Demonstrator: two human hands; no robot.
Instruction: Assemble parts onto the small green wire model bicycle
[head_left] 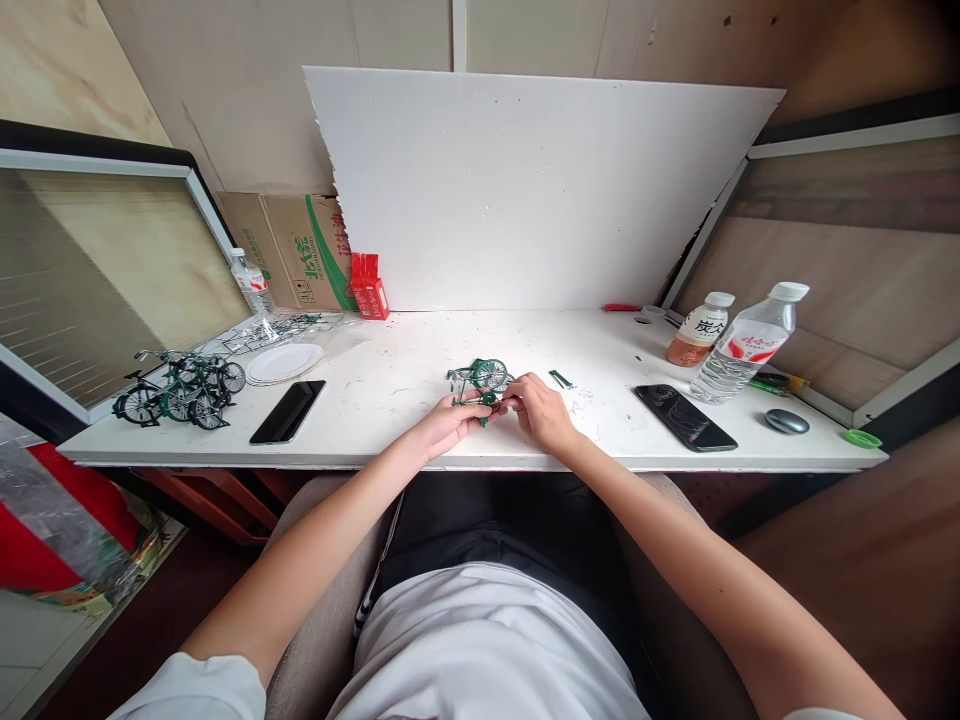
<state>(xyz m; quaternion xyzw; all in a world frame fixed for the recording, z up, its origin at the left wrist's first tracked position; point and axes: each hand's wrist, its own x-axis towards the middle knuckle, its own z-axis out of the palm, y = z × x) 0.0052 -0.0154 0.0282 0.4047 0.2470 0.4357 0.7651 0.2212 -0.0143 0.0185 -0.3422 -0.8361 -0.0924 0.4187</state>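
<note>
A small green model bicycle is at the middle of the white table, near its front edge. My left hand is closed on the bicycle's lower side, with its fingers around the green frame parts. From the right, my right hand pinches at the same spot, thumb and fingertips together beside the wheel. Whatever small piece lies between those fingertips is too small to make out. Just beyond the right hand lie thin dark green strips.
Several finished-looking model bicycles stand at the left end, near white plates and a phone. On the right are a second phone, a water bottle, a drink bottle and a mouse. A white board leans behind.
</note>
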